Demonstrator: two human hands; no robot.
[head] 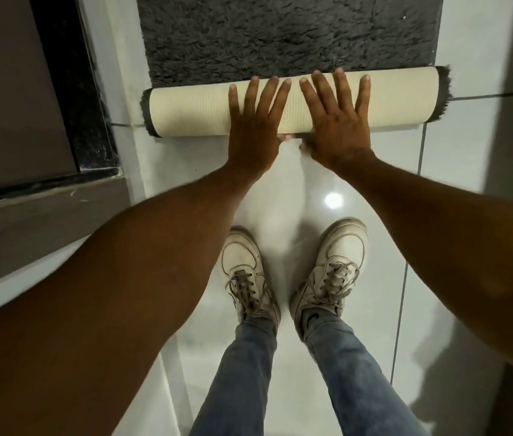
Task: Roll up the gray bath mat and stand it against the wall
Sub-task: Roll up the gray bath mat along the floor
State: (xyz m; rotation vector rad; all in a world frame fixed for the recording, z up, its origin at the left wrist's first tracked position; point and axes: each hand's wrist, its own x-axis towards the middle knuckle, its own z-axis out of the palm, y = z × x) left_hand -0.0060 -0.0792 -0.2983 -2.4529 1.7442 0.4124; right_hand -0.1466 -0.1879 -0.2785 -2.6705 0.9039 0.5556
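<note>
Here, head view, 1 picture, items as they lie.

Item 1: gray bath mat [286,36]. It lies on the white tiled floor [456,158], its near end already wound into a roll [192,110]. The roll shows the cream ribbed backing outward, with gray pile fringing both ends. The unrolled part stretches away from the person and runs off the top of the picture.

Item 2: left hand [256,121]. It is flat on the roll near its middle, fingers spread and straight, palm pressing down, gripping nothing.

Item 3: right hand [338,118]. It is just beside the left, also flat and splayed on the roll, not closed around it. Both thumbs are tucked behind the near side of the roll and are barely visible.

Item 4: 2 pale sneakers [245,272], with jeans above them, standing on the tile short of the roll.

Item 5: dark stone threshold [91,99] to the left, with a brown panel beyond it.

Step in hand, as judged: pushing the roll forward. To do it well, press evenly with both palms. The roll sits slightly askew, its right end farther forward, so ease the left side on to square it. Hands set wider apart would likely keep the ends from loosening.

Not determinable: how much mat remains flat, since the far edge is cut off. Which wall is meant for standing it also cannot be told.
</note>
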